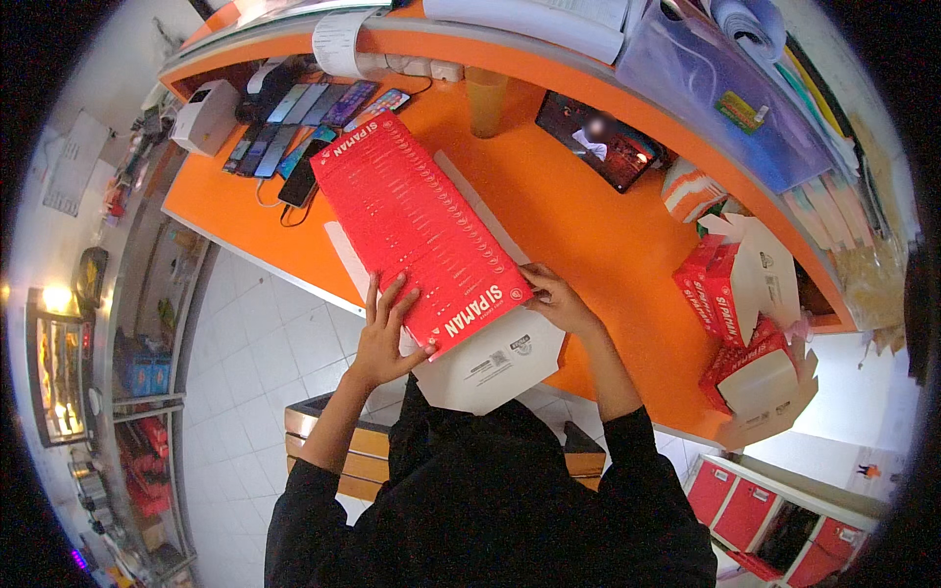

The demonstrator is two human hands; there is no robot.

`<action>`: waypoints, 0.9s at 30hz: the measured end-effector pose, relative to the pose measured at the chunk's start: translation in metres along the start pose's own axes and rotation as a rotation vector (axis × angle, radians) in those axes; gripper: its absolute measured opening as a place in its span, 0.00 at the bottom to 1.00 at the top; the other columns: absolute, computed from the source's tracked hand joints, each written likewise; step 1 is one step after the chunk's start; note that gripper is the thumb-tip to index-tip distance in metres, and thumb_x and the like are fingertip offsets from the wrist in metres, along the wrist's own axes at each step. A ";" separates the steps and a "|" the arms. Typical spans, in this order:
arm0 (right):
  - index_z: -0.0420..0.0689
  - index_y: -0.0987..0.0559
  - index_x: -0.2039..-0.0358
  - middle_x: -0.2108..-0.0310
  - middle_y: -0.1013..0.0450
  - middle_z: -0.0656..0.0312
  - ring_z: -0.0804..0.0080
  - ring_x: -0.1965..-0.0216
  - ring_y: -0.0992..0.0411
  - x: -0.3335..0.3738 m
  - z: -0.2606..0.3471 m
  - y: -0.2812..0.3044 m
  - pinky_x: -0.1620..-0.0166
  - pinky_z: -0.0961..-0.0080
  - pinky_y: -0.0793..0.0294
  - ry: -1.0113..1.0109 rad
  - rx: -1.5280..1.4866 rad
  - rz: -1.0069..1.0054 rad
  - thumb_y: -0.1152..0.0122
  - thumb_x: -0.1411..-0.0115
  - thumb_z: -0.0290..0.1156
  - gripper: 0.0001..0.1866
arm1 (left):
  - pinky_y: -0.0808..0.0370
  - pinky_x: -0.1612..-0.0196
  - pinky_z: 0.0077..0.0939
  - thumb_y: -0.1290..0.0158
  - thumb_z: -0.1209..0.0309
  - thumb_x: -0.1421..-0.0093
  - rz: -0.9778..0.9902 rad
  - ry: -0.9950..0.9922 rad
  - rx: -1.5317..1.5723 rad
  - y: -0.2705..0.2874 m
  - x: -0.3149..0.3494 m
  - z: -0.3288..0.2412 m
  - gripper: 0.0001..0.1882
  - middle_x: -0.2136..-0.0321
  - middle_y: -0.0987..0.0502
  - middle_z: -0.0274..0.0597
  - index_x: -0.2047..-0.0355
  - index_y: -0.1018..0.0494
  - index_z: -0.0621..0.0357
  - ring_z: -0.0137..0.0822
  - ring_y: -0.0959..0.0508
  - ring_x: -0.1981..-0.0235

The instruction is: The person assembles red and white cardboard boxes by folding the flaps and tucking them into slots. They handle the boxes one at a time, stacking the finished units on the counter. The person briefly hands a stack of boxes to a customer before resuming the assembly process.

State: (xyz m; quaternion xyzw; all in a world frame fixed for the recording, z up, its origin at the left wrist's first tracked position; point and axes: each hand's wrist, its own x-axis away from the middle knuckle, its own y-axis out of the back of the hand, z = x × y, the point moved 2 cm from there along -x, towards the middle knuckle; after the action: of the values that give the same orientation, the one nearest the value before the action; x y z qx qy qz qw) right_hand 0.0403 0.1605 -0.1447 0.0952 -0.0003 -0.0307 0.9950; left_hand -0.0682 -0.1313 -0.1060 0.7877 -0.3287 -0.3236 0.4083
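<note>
A stack of flat red cardboard food boxes (pixel 417 220) lies fanned in overlapping layers across the orange counter, its near end toward my body. White flaps (pixel 495 363) stick out from under it, the nearest one past the counter edge. My left hand (pixel 384 338) lies on the stack's near left edge, open, with fingers spread over the red layers and the thumb by the near corner. At the near right corner my right hand (pixel 559 299) is closed on the edge of the stack, its fingertips partly hidden.
Several phones (pixel 294 118) and cables lie at the counter's far left beside a white device (pixel 205 118). A cup (pixel 483 101) and a tablet (pixel 600 140) stand at the back. Folded red-and-white boxes (pixel 720 294) sit at the right. A wooden seat (pixel 333 451) is below.
</note>
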 end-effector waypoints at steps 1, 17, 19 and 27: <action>0.42 0.31 0.44 0.52 0.33 0.60 0.67 0.52 0.31 0.002 -0.004 0.000 0.51 0.75 0.27 -0.042 -0.039 -0.033 0.40 0.48 0.16 0.29 | 0.45 0.37 0.56 0.41 0.39 0.56 0.012 -0.019 -0.013 0.000 0.001 0.003 0.49 0.36 0.50 0.52 0.40 0.42 0.53 0.63 0.62 0.34; 0.39 0.25 0.53 0.58 0.25 0.57 0.71 0.56 0.27 0.006 -0.058 -0.008 0.53 0.73 0.26 -0.139 0.117 -0.145 0.32 0.53 0.24 0.24 | 0.29 0.48 0.47 0.29 0.51 0.64 -0.002 0.186 0.132 -0.060 0.049 0.014 0.69 0.40 0.49 0.65 0.37 0.68 0.65 0.63 0.33 0.46; 0.39 0.26 0.53 0.57 0.26 0.56 0.69 0.55 0.27 -0.001 -0.061 -0.007 0.52 0.72 0.26 -0.134 0.085 -0.134 0.31 0.54 0.24 0.25 | 0.28 0.49 0.48 0.30 0.50 0.63 -0.023 0.146 0.103 -0.058 0.047 0.013 0.69 0.40 0.50 0.66 0.37 0.68 0.65 0.64 0.34 0.46; 0.44 0.22 0.57 0.58 0.25 0.57 0.53 0.53 0.30 -0.019 -0.030 0.008 0.47 0.61 0.35 0.170 0.554 -0.101 0.31 0.56 0.34 0.23 | 0.22 0.60 0.48 0.33 0.54 0.57 -0.055 0.218 0.084 -0.056 0.042 0.004 0.65 0.39 0.56 0.72 0.36 0.70 0.61 0.70 0.34 0.48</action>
State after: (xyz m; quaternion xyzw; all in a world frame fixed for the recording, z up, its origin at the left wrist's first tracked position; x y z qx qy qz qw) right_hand 0.0217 0.1749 -0.1730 0.3652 0.0794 -0.0709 0.9248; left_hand -0.0333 -0.1406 -0.1659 0.8434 -0.2740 -0.2330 0.3992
